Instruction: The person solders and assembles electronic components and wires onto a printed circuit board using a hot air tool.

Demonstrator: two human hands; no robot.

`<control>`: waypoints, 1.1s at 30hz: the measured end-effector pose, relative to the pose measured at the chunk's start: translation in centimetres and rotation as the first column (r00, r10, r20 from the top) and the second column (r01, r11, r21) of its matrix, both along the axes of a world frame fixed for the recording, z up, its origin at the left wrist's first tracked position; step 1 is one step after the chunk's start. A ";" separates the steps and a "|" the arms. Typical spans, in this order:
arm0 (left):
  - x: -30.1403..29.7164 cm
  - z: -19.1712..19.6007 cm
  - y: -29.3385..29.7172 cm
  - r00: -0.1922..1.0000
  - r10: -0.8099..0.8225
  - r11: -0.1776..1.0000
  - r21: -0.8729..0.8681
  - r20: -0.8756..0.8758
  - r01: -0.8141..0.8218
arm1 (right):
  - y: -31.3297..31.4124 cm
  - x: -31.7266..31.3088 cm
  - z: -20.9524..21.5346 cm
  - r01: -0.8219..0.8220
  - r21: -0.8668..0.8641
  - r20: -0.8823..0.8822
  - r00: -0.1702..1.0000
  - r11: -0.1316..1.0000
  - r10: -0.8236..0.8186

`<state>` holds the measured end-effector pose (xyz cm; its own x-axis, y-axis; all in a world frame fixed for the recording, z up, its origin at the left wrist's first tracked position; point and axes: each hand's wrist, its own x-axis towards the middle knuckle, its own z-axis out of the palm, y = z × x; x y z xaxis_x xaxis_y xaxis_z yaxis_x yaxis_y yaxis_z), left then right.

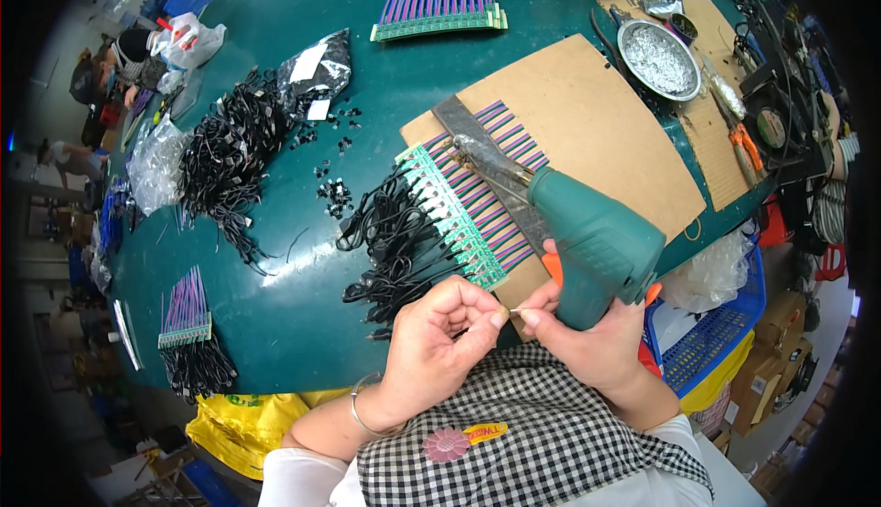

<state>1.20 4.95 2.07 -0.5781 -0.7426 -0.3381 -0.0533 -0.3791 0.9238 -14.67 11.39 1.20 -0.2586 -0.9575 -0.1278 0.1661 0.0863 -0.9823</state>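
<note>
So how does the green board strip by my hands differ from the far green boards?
The near strip has black cables along one side; the far boards show none. The near strip slants; the far boards sit nearly level in the picture. A dark bar crosses the near strip's wires; none crosses the far boards'. Both carry rows of coloured wires.

Illumination is bright, with white glare on the green surface (303, 346). The centre is sharp. Fisheye distortion curves the periphery, which darkens to black.
</note>
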 end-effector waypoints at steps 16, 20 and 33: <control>-0.3 -0.2 0.1 0.995 -0.001 0.998 -0.062 0.099 0.008 | 1.2 0.4 -2.1 -0.033 -0.102 -0.128 0.992 0.994 0.020; 0.2 -0.1 -0.8 0.983 0.009 0.991 -0.131 0.182 0.015 | 1.3 -0.1 -2.0 -0.018 -0.156 -0.324 0.946 0.988 -0.033; -0.5 -0.8 -4.3 0.823 0.026 0.855 -0.440 0.568 0.277 | 7.7 -4.4 -0.4 0.193 -0.032 0.185 0.965 0.981 -0.184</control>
